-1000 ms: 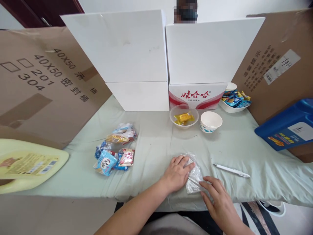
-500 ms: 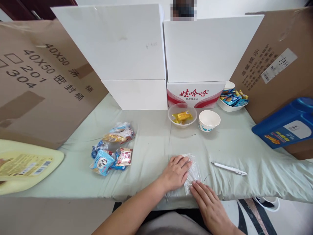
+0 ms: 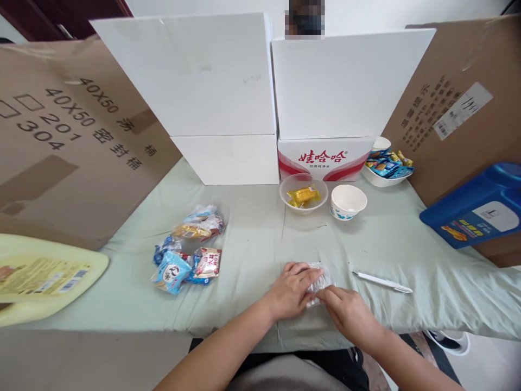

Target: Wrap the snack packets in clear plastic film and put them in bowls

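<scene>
A small piece of crinkled clear plastic, apparently a bag (image 3: 324,278), is folded on the green cloth near the table's front edge. My left hand (image 3: 290,290) lies over its left side, fingers curved down and holding it against the cloth. From the right, my right hand (image 3: 350,314) pinches the plastic's near edge, with its fingertips close to my left thumb. Both hands partly cover the plastic. Right of them lies a white pen (image 3: 382,282). Beyond them stand a clear bowl (image 3: 286,196) with yellow packets (image 3: 304,195) and a white paper bowl (image 3: 348,202).
Wrapped snacks (image 3: 173,271) lie in a loose pile at left. A yellow jug (image 3: 49,277) and a blue bottle (image 3: 476,212) flank the table. White boxes (image 3: 228,157) stand at the back, between brown cartons (image 3: 439,70). A white bowl (image 3: 382,180) of blue packets sits far right.
My right hand has moved up and curled from flat fingers into a pinch. The plastic's near edge is folded away from me, so it looks shorter. My left hand stays on it.
</scene>
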A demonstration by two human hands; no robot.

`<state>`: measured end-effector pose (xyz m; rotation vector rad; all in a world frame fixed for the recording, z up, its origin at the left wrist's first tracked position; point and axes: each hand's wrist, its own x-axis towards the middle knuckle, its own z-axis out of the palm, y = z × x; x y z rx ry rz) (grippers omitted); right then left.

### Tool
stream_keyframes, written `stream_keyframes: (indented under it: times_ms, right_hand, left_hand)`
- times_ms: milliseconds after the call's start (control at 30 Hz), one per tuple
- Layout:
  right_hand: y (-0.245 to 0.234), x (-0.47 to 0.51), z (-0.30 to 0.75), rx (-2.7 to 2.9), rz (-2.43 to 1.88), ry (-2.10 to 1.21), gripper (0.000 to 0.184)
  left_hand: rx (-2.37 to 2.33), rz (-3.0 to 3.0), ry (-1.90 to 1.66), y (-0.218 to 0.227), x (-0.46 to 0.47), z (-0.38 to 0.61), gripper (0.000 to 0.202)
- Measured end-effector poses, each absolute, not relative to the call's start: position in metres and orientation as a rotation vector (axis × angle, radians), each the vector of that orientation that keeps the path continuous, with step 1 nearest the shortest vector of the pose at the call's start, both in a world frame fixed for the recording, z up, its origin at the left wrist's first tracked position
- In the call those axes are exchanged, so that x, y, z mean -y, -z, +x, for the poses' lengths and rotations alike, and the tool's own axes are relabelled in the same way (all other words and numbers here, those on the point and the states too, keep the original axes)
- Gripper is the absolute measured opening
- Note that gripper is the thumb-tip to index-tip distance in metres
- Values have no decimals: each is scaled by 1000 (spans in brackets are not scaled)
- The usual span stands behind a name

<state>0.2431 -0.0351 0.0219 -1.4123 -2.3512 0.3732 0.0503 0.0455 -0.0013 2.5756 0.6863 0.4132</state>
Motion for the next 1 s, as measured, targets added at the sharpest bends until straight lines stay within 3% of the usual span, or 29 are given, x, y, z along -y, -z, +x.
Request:
stream_keyframes:
  times_ms: [167,400,500,700,1000]
  right_hand:
    - [-11,1,238,2211,-1773,-248,26]
    - [-3,-15,224,2224,-2052,-144,25]
    - [-2,-18,219,2201,-2111,-122,18]
    - [-1,-21,212,2194,-2189,-69,13]
    - [-4,-27,247,2102,-2139,142,17]
  left_hand:
    - [-656,2563,-579,9,-47,48,76]
    - [-673,2536,-712,17,-49,45,77]
    - [-690,2519,-717,12,-48,46,66]
    - [-804,2463,-679,-1,-46,52,22]
    - [-942,2434,-800,7,-46,58,7]
